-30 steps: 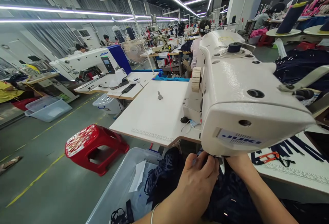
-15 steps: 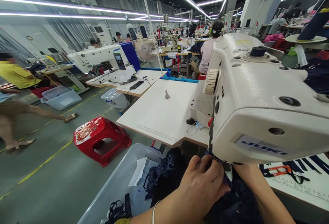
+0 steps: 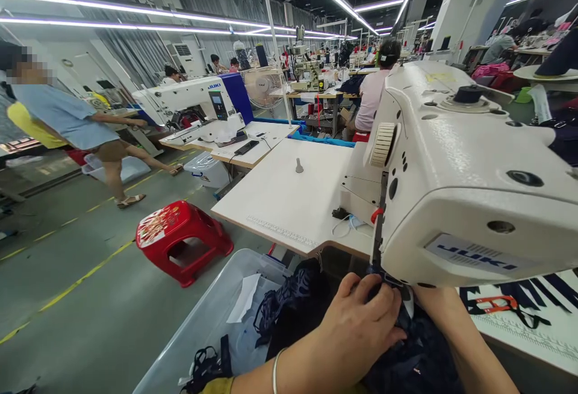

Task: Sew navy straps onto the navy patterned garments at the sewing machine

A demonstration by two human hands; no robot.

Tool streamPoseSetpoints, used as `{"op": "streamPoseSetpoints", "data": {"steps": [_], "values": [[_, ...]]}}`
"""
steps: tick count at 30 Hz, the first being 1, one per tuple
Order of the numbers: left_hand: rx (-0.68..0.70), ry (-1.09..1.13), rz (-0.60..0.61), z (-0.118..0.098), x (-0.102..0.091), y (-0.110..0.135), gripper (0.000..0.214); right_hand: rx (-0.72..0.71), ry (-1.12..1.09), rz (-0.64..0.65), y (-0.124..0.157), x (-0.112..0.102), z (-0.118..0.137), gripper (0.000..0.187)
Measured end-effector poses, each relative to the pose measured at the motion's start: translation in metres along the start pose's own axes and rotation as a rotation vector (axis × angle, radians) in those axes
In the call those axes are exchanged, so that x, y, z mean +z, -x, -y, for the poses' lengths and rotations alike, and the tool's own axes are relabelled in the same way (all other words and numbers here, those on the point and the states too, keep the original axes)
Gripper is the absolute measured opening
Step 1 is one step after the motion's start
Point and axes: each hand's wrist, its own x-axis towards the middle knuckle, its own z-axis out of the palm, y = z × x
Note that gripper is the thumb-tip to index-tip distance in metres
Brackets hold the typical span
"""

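A white Juki sewing machine fills the right of the view. Under its head lies dark navy fabric. My left hand presses down on that fabric just left of the needle area, fingers curled over the cloth. My right hand reaches under the machine head; its fingers are hidden by the machine, with only the wrist and forearm showing. A thin bracelet circles my left wrist.
White sewing table extends left. A clear plastic bin with dark fabric and paper sits below it. A red stool stands on the aisle floor. A person walks through the aisle at left. Other workers and machines sit beyond.
The view has swung slightly left. A person has walked into the aisle from the left. My hands stay on the fabric under the machine head, the left hand shifted slightly right.
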Motion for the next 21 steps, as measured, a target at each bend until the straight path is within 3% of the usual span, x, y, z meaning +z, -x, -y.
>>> {"op": "streamPoseSetpoints", "data": {"steps": [9, 21], "values": [[0.012, -0.025, -0.014, -0.003, 0.006, 0.002, 0.036, 0.064, 0.034, 0.019, 0.010, -0.012, 0.012, 0.033], [-0.020, -0.022, -0.044, -0.006, 0.005, -0.005, 0.040, -0.004, 0.092, -0.094, 0.001, -0.001, 0.004, 0.030]]}}
